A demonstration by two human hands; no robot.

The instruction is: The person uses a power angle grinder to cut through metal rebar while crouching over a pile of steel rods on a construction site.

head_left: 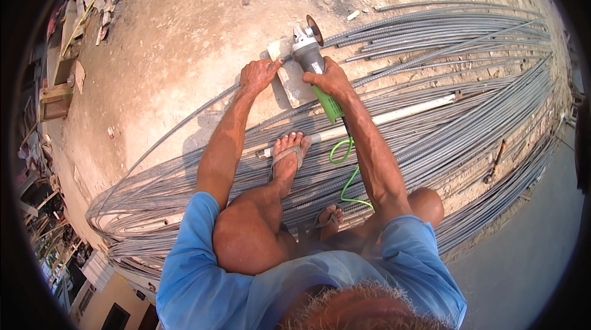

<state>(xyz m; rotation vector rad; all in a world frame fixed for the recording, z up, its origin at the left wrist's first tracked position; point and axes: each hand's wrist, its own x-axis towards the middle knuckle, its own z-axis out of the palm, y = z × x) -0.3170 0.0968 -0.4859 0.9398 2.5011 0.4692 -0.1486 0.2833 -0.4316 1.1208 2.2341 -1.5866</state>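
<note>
My right hand (329, 79) is wrapped round the body of an angle grinder (310, 58), grey at the front with a green rear end. Its thin brown disc (314, 30) stands on edge at the far end, close to a steel reinforcing bar (206, 106). Whether disc and bar touch, I cannot tell. My left hand (258, 77) is closed on that bar, left of the grinder. Beneath the bar, between my hands, lies a pale block (294, 84). A green cord (348, 191) trails from the grinder toward me.
Bundles of long ribbed bars (443, 117) spread under my sandalled feet (288, 157) and out to the right. Across them lies a pale pipe (406, 110). Scrap wood (58, 99) is piled at the left, on the edge of bare dirt ground (178, 28). Grey paving (517, 268) lies lower right.
</note>
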